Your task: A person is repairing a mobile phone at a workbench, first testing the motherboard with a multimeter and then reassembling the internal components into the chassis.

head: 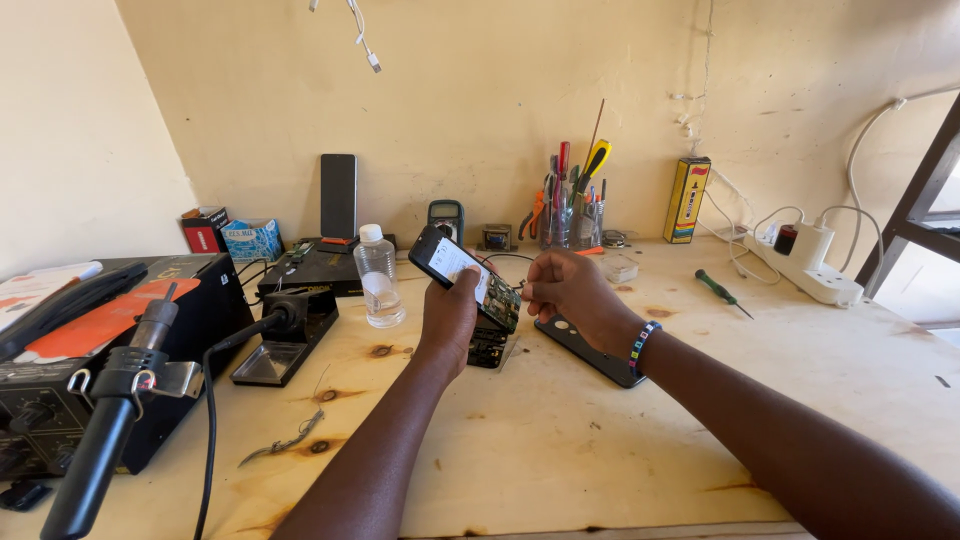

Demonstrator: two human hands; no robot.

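Observation:
My left hand (450, 318) holds an opened smartphone (462, 275) above the wooden bench, its lit screen at the upper left and a bare green circuit board at its lower right end. My right hand (572, 292), fingers curled shut, touches the phone's circuit-board end; whether it pinches something small is unclear. A beaded bracelet sits on the right wrist. Under the hands lie a black phone back cover (590, 350) and a small dark part (487, 348).
A hot-air rework station with its black handle (105, 420) stands at the left. A clear bottle (379, 290), soldering stand (285, 340), upright phone (338, 195), multimeter (446, 217), tool cup (570, 205), green screwdriver (722, 293) and white power strip (812, 265) are on the bench.

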